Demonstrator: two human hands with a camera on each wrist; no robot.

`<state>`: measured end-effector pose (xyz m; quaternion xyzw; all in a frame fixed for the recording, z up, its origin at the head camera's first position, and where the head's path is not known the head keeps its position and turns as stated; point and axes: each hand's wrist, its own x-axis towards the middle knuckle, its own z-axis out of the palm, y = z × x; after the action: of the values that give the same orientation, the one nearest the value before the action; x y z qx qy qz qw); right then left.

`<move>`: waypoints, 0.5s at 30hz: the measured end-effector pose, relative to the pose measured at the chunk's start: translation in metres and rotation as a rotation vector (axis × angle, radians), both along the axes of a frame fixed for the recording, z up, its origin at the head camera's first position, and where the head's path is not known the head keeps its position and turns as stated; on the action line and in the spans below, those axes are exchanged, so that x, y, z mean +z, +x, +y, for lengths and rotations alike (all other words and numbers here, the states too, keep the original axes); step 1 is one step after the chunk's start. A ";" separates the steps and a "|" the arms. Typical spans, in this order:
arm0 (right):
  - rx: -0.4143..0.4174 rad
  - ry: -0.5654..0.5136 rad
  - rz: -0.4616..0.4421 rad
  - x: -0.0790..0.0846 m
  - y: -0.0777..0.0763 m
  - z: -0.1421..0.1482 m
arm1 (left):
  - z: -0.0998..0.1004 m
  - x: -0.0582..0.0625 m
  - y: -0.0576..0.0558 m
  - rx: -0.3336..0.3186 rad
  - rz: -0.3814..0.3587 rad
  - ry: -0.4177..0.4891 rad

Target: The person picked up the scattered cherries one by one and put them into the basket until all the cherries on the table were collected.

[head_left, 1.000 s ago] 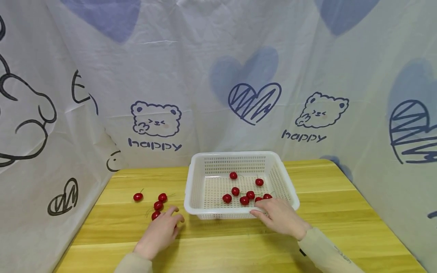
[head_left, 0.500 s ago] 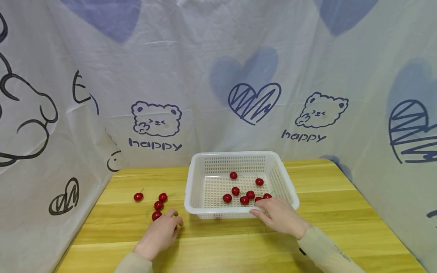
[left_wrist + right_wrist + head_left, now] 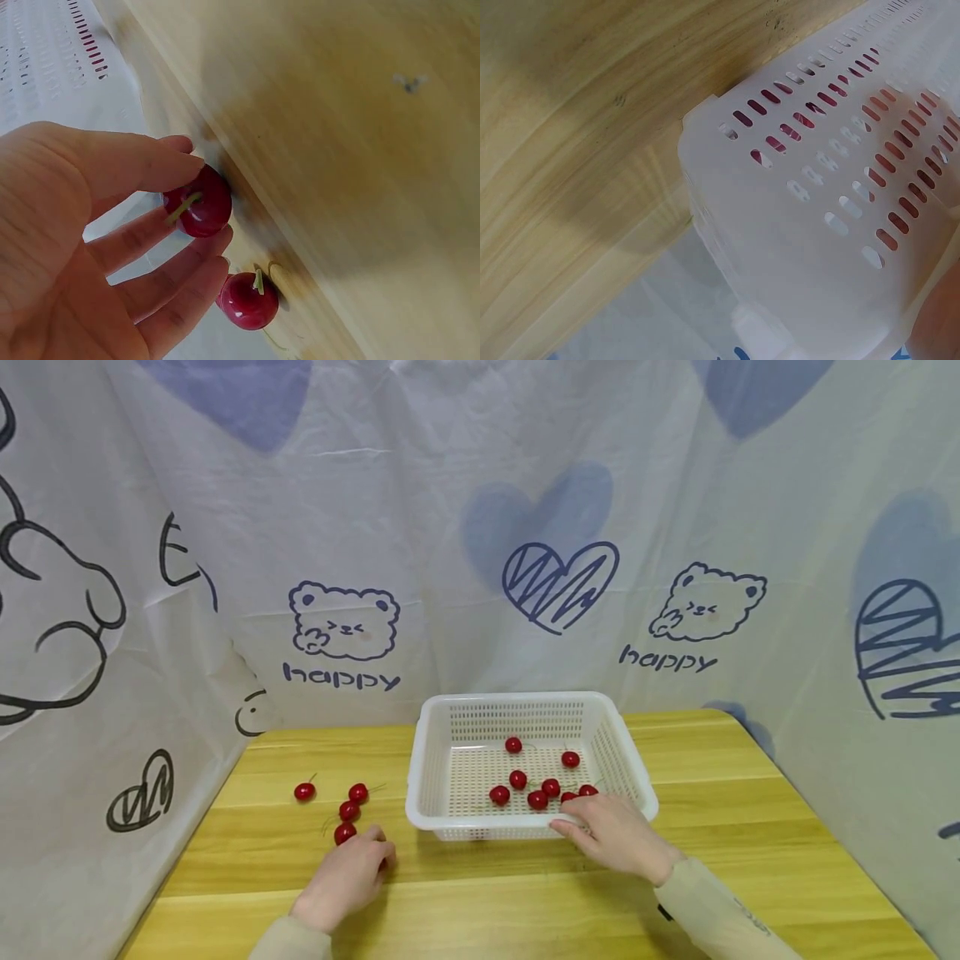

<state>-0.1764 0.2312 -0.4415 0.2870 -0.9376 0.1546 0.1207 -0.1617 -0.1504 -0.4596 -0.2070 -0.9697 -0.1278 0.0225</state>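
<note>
On the left of the table my left hand [image 3: 347, 872] pinches a red cherry [image 3: 208, 208] between thumb and index finger; the left wrist view shows its short green stem. Another cherry [image 3: 251, 301] lies just beyond the other fingertips. My right hand [image 3: 618, 837] grips the front rim of a white slotted plastic basket [image 3: 487, 824], thumb outside and fingers inside. Several cherries lie in the basket, one [image 3: 537, 800] near its front wall. Through the slots in the right wrist view, red fruit and fingers show; part of the thumb [image 3: 939, 322] is at the edge.
Left of the basket, more cherries lie on the wooden table [image 3: 480, 910]: one beside the left hand [image 3: 345, 833], two behind it in a line, and a separate cherry [image 3: 304, 792] farther left. A printed cloth [image 3: 450, 635] hangs behind and at both sides.
My left hand's fingers have drawn in and closed around a cherry, and the hand has shifted slightly left. My right hand and the basket have stayed in place.
</note>
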 end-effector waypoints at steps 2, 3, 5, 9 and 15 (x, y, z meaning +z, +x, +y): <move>-0.003 0.002 -0.010 0.000 0.000 0.000 | 0.000 0.000 0.000 0.003 -0.009 -0.004; -0.005 0.003 -0.014 0.000 0.000 0.000 | 0.000 0.000 0.000 0.002 -0.013 -0.004; -0.006 0.003 -0.022 0.000 0.000 0.000 | -0.001 0.000 0.000 0.003 -0.020 -0.006; -0.008 0.002 -0.021 0.001 0.000 0.000 | -0.001 0.000 0.000 0.007 -0.039 -0.009; -0.009 -0.002 -0.022 0.000 -0.001 0.001 | -0.002 -0.001 0.000 0.012 -0.055 -0.009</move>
<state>-0.1772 0.2321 -0.4419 0.2809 -0.9401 0.1581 0.1112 -0.1621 -0.1525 -0.4607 -0.1976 -0.9718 -0.1288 -0.0042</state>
